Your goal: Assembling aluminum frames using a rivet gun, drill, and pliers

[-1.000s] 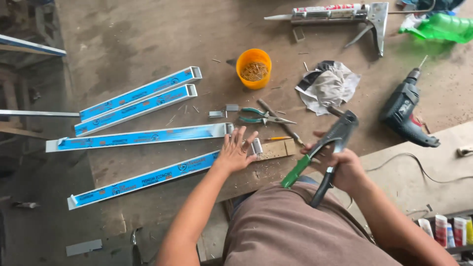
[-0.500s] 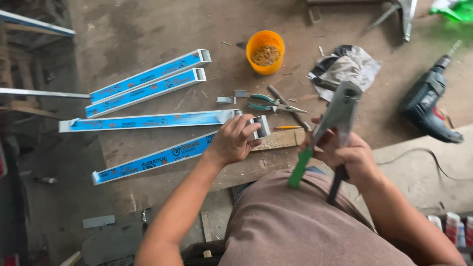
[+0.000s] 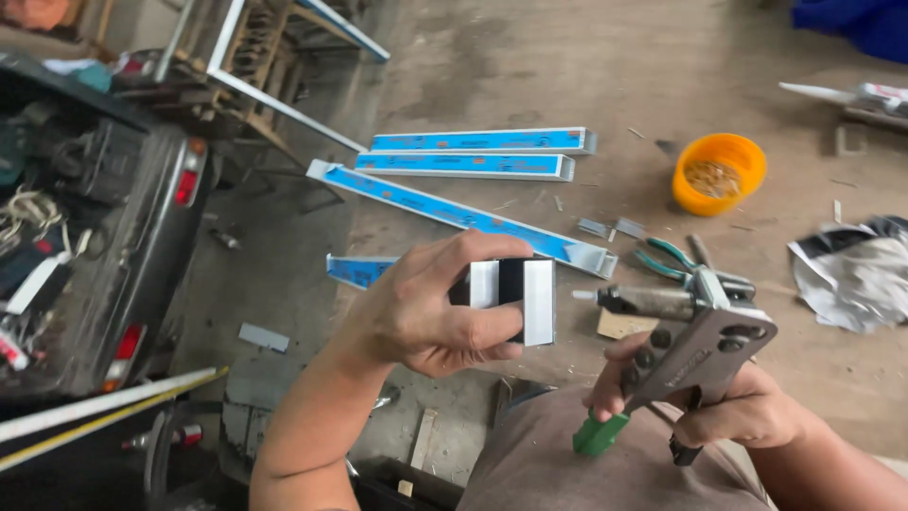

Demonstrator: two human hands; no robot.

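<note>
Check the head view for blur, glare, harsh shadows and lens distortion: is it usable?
Head view: usable. Soft, even daylight, no hard shadows. The left hand and the aluminium profile end it holds are sharp, as are the right hand and its riveter. Mild glare on the profile's white faces. Wide-angle stretch toward the edges bends the vehicle at the left; the far corners look softer.

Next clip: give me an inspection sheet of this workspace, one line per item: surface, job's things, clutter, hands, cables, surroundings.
Surface: bare concrete floor, dusty, small offcuts scattered.
Job's things: left hand holds up a short metal profile piece, end facing the camera; right hand grips a hand riveter with green-tipped handle.
Clutter: blue-filmed profile lengths, orange cup, pliers, crumpled plastic bag, sealant gun.
Hands: left fingers wrapped around the piece; right closed on the riveter handles.
Cables: nothing seen.
Surroundings: vehicle rear at left, metal frame behind it.
</note>
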